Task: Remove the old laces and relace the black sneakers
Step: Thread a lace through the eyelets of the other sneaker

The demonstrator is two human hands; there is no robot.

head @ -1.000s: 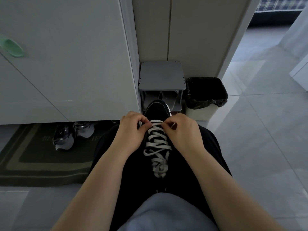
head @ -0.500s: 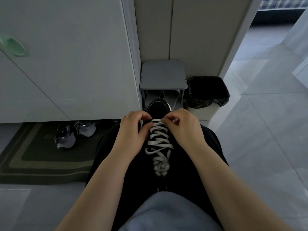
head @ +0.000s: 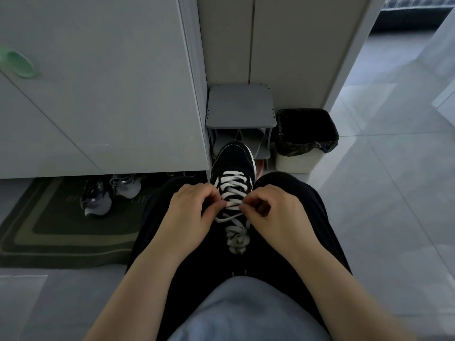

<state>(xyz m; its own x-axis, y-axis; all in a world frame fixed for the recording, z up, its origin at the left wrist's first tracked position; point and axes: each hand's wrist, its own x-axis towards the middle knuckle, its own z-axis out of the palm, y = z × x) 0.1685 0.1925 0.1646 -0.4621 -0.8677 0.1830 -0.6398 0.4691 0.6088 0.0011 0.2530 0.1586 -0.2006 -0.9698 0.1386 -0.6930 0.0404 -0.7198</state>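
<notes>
My left hand (head: 194,214) and right hand (head: 274,212) each pinch a middle crossing of the white lace (head: 231,190) on the black sneaker (head: 234,157), apparently loosening it; next I should undo the knot (head: 236,239).

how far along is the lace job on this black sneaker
Done: little that shows; the white lace crosses every visible row of the black sneaker and ends in a bunch at the tongue end. In hand: the left hand and right hand each pinch a middle crossing. Left: whether this lace is old or new cannot be told; if old, removal and relacing remain. No matching second sneaker shows.
</notes>
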